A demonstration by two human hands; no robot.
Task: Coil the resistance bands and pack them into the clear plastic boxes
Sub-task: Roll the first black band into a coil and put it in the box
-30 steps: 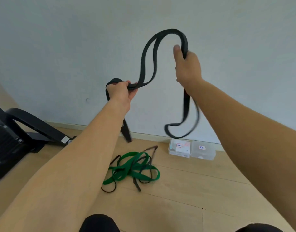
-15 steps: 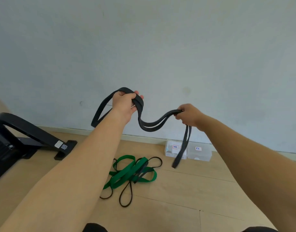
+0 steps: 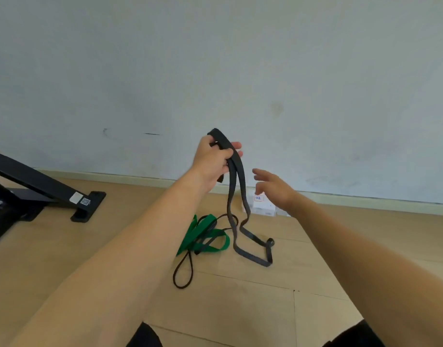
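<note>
Resistance bands, three: one wide black band (image 3: 236, 186), one green band (image 3: 202, 234), one thin black band (image 3: 182, 279). One clear plastic box (image 3: 261, 205) confirmed; possibly a second behind the right hand (image 3: 275, 189), view obstructed. Hands, two, counting the left hand (image 3: 210, 164). Black metal frame (image 3: 40, 186), one.

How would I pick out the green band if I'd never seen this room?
Find the pale wall, then the clear boxes at its foot. On the wooden floor left of them, the green band is the only coloured thing: flat and wide, tangled with a thin black loop.
</note>
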